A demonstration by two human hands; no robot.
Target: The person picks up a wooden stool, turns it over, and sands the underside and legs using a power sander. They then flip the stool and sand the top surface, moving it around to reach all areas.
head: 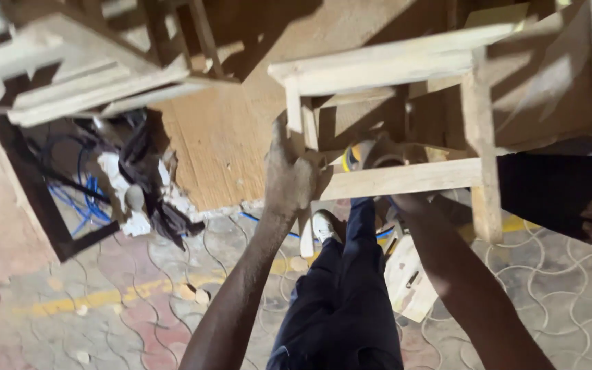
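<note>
Largest first: paved floor (104,301) with curved-pattern blocks and a yellow stripe, plywood sheet (220,147) standing behind.

Wooden stool frame (392,103), unfinished pale timber, is tipped toward the camera. Top rails, two legs and a lower cross rail (399,179) are already joined. No seat board visible, so by my read the frame is assembled but not finished; the joints look bare, no paint or varnish.

Second wooden frame (83,75) upper left, blurred, apart from the stool.

Left hand (288,177): grip clamped on the stool's near leg, just where the cross rail meets it, fingers wrapped round the timber.

Right hand (405,202): reaches in under the cross rail; the rail and shadow hide the fingers, so cannot tell if the grip is closed or on what. A round yellow-rimmed object (354,156) sits just behind the rail near that hand; too dark to identify.

The person's own leg in dark trousers and a white shoe (323,226) stand right below the stool.

Small stuff: blue cables (83,199) and rag clutter left, a pale wood offcut (409,277) on the floor by the right forearm.
</note>
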